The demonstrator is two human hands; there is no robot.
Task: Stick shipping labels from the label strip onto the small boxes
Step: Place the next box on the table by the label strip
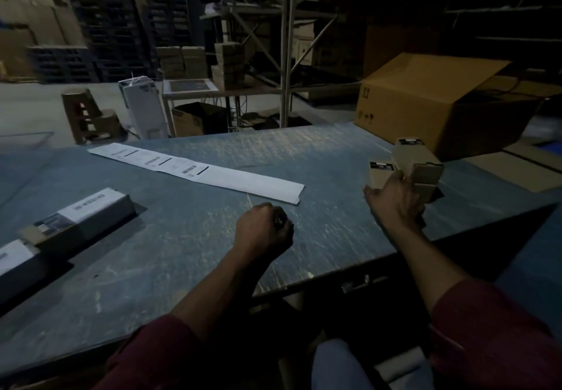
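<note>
While my right hand (395,199) grips small tan cardboard boxes (416,161) at frame right, long white paper label strip (194,170) runs diagonally upper-left, nearer my fisted, seemingly empty left hand (263,228).

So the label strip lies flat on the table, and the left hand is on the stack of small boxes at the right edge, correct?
Not quite. The head view shows the right hand on the stack of small boxes at the right edge; the left hand is a closed fist near the strip's end. The label strip does lie flat on the table.

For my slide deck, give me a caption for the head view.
Right hand grips small boxes; left hand fisted near the label strip.
</note>
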